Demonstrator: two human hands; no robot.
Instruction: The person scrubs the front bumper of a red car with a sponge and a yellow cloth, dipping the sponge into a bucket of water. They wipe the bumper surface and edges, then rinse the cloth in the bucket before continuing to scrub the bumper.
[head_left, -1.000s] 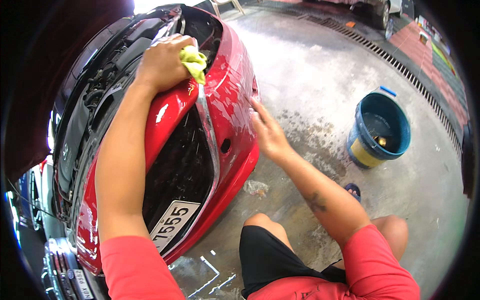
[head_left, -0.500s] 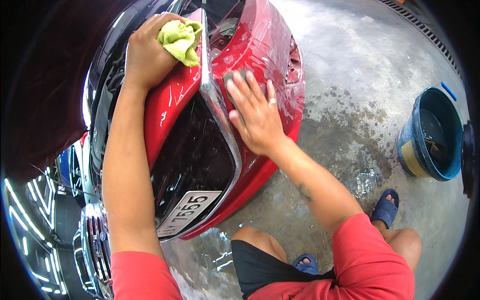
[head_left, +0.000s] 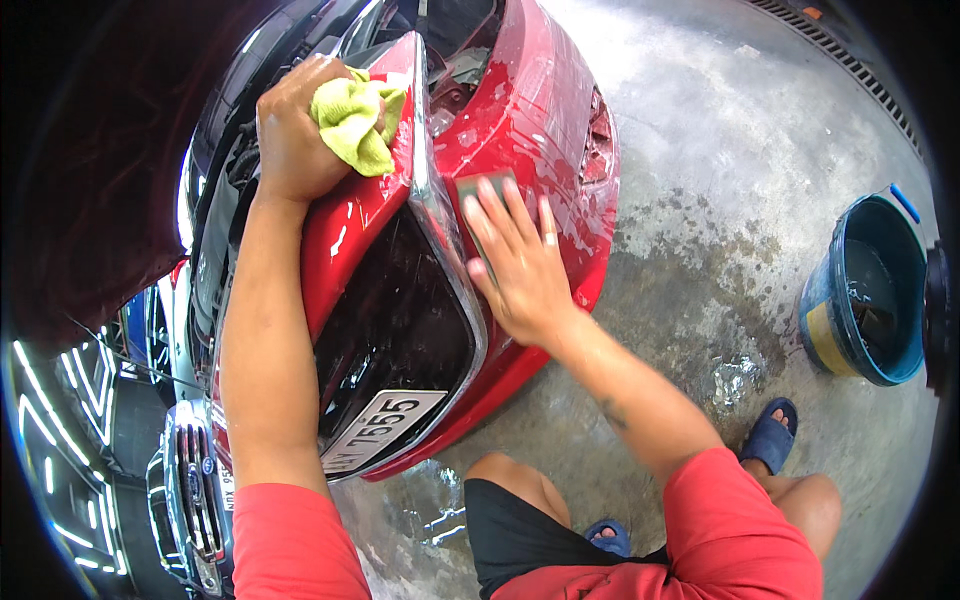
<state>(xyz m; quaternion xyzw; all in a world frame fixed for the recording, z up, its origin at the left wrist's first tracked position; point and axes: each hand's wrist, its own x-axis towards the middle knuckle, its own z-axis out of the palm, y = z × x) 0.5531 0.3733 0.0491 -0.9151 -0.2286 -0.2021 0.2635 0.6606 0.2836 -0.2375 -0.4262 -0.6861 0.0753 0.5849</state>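
A glossy red car bumper [head_left: 530, 110], wet and streaked, stands in front of me beside the chrome-edged black grille [head_left: 400, 310]. My left hand [head_left: 298, 130] is closed round a crumpled yellow-green cloth [head_left: 352, 125] and rests on the bumper's upper edge, by the engine bay. On the red surface right of the chrome trim [head_left: 428, 190], my right hand [head_left: 520, 265] presses a flat grey sanding pad [head_left: 466, 187]. Its fingers lie stretched along the pad, with the thumb at the pad's near side. Most of the pad's face is hidden under the hand.
A blue bucket [head_left: 822, 300] with dark water stands on the wet concrete floor [head_left: 690, 240] at right. A drain grate [head_left: 850, 60] runs along the far right. The raised dark hood [head_left: 90, 150] overhangs the left; another car [head_left: 185, 490] is parked behind at lower left.
My right hand has slid the pad slightly nearer to me along the bumper. The left hand stays on the upper edge with the cloth. The whole view has shifted a little.
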